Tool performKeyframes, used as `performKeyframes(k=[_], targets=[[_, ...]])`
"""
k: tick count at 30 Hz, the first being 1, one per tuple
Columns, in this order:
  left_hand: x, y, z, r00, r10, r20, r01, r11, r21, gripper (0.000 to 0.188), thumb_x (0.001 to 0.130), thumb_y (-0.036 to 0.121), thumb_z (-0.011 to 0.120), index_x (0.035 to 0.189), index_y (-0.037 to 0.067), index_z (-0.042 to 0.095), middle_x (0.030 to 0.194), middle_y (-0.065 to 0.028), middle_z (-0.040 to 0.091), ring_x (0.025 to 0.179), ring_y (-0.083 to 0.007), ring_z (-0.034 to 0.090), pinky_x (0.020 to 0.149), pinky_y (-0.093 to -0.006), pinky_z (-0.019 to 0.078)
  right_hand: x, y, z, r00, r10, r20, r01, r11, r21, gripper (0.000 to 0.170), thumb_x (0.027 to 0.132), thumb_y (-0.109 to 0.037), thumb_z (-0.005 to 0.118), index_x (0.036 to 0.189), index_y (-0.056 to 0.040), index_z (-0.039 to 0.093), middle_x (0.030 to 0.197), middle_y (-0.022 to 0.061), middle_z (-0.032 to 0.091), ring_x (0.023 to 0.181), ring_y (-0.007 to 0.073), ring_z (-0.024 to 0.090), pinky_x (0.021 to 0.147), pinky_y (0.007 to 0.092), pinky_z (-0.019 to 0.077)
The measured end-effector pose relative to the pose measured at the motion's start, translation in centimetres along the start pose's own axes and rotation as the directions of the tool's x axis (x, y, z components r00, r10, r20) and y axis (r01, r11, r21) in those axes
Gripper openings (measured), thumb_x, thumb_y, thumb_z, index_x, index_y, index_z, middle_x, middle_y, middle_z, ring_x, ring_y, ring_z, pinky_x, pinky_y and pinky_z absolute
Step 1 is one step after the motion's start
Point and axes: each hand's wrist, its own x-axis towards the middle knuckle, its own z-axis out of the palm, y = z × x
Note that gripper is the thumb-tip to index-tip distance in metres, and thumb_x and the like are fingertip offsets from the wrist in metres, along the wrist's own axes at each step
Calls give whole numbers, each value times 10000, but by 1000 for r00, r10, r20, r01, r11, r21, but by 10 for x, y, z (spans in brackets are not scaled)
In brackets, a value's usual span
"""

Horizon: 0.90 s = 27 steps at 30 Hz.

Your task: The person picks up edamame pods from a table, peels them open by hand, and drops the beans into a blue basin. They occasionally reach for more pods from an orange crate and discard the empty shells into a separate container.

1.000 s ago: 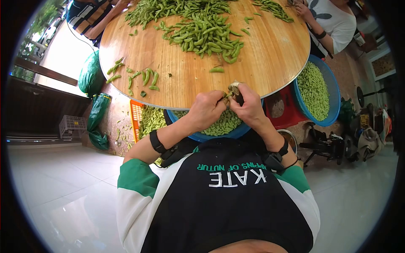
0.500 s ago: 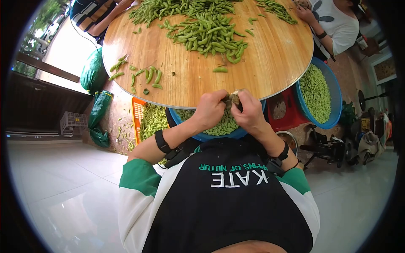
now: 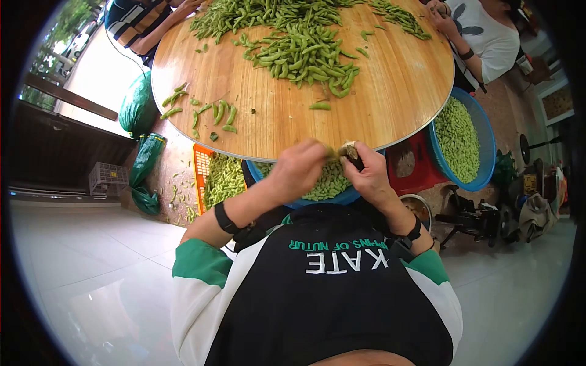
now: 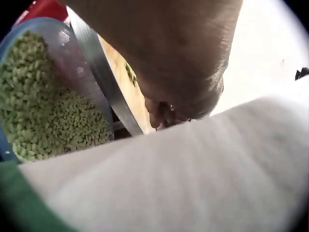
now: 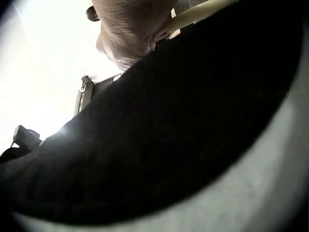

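Observation:
Over the near table edge my left hand (image 3: 299, 171) is blurred, its fingers curled, with a yellow-green bean pod (image 3: 330, 152) pinched at the tips. A short distance to its right, my right hand (image 3: 370, 174) grips a small brown and whitish piece (image 3: 349, 150) between thumb and bent fingers; I cannot tell what this piece is. Beneath both hands stands a blue basin (image 3: 350, 196) of shelled green beans (image 3: 326, 186). Sleeves hide most of the fingers in both wrist views. A lone green pod (image 3: 320, 106) lies on the tabletop beyond the hands.
The round wooden table (image 3: 268, 131) bears a large heap of pods (image 3: 299, 55) and several loose pods at left. An orange crate (image 3: 202, 171) of pods stands lower left, another blue basin (image 3: 492, 143) of beans right, beside a red stool (image 3: 415, 165). Two people sit across.
My hands were together at the pod a second ago. They have come apart a little, the left moving down and left, the right slightly right and down.

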Motion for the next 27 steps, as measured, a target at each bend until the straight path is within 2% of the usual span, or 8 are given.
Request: performKeyframes(k=[6, 8, 12, 16, 17, 18, 21, 27], targets=[[42, -37, -42, 977, 165, -132, -17, 685, 728, 148, 783, -2, 584, 928, 18, 611, 943, -164, 570, 901, -336, 558, 753, -402, 468, -3, 0, 4, 984, 26, 176, -55, 986, 160, 112, 819, -29, 635, 915, 4, 589, 727, 90, 608, 631, 136, 569, 592, 280, 457], [52, -68, -21, 992, 120, -44, -82, 862, 501, 142, 790, 36, 595, 931, 20, 599, 984, -182, 542, 976, -377, 515, 809, -433, 446, -1, -6, 1, 971, 81, 225, -116, 983, 145, 128, 837, -48, 635, 949, 3, 601, 733, 67, 613, 656, 98, 570, 605, 256, 460], [70, -89, 4, 990, 130, -47, -88, 856, 509, 111, 776, 32, 566, 885, 9, 575, 888, -182, 507, 888, -378, 508, 789, -441, 440, -2, 8, 0, 990, 42, 135, -72, 973, 220, 152, 864, -76, 620, 993, 2, 600, 732, 37, 613, 646, 85, 570, 580, 235, 450], [67, -70, 3, 988, 127, -86, -69, 870, 488, 110, 819, 46, 569, 912, -12, 572, 853, -172, 554, 791, -333, 557, 706, -410, 470, 3, 7, -9, 924, 315, 215, -381, 779, 498, 221, 927, -125, 537, 1113, -6, 549, 778, 29, 594, 583, 58, 492, 498, 200, 401], [65, -58, 0, 986, -148, -72, 156, 978, 135, 110, 851, 61, 568, 926, -20, 575, 824, -146, 583, 720, -272, 568, 643, -365, 473, 5, 11, -9, 912, 339, 229, -406, 680, 610, 252, 943, -140, 508, 1159, -10, 523, 796, 32, 582, 565, 50, 460, 472, 192, 385], [62, -47, 0, 918, -395, 45, 395, 892, -221, 118, 883, 75, 568, 940, -28, 578, 796, -121, 611, 649, -211, 580, 581, -320, 476, 9, 15, -8, 908, 343, 242, -413, 628, 660, 321, 960, -140, 460, 1255, -15, 467, 823, 48, 560, 561, 59, 436, 451, 194, 376], [52, -34, 0, 836, -468, 287, 536, 580, -613, 139, 925, 102, 554, 952, -29, 591, 742, -60, 629, 562, -96, 544, 492, -219, 427, 16, 12, -2, 912, 325, 251, -393, 510, 765, 333, 965, -132, 448, 1278, -18, 453, 827, 48, 556, 572, 65, 440, 450, 196, 374], [41, -27, -1, 838, -440, 323, 543, 606, -582, 153, 943, 118, 535, 947, -26, 584, 733, -27, 606, 546, -53, 509, 458, -191, 387, 13, 9, -3, 907, 238, 348, -420, 442, 792, 379, 973, -133, 442, 1330, -14, 405, 838, 66, 536, 599, 90, 444, 447, 201, 368]])
